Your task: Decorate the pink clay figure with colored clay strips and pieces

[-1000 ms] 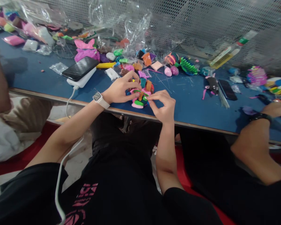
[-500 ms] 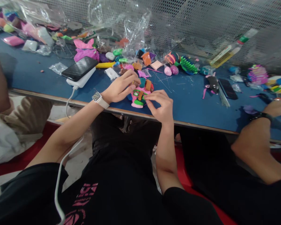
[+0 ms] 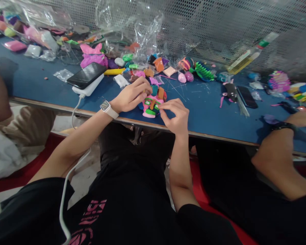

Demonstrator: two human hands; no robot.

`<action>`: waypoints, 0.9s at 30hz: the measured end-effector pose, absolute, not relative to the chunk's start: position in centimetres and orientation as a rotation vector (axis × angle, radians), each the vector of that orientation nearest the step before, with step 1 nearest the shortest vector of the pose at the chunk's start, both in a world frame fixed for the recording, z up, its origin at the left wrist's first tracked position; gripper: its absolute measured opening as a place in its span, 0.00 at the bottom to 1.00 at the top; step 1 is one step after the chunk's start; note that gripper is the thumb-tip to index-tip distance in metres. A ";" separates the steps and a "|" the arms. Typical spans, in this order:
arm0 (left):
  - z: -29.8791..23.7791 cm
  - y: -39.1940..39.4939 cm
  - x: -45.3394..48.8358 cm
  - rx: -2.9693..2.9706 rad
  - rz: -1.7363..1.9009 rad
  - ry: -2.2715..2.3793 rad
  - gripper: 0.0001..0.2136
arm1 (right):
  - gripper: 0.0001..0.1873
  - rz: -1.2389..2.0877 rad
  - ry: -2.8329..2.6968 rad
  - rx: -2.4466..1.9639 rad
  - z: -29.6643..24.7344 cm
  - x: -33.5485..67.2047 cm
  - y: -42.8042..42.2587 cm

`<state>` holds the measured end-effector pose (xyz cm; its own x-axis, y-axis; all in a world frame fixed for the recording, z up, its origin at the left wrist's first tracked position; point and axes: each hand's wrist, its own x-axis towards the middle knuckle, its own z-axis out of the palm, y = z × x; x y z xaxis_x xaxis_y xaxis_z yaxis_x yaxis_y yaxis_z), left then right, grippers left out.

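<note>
Lying between left grip and right grip, clay figure

Blue tbl, perf. panel behind

Tabletop: blue, brown along the front edge. Between left hand and right hand: multicoloured figure. Left of the left hand: white power bank. Beyond it: white packet, contents unclear. Beyond the right hand: green spiked piece. Farther right: dark phone.
</note>
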<state>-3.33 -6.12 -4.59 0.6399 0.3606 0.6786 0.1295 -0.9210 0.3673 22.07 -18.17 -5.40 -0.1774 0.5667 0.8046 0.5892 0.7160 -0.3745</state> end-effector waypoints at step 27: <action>-4.6 -6.6 -3.2 2.613 1.129 0.433 0.10 | 0.05 -0.062 -1.863 -1.078 -6.0 22.4 -17.7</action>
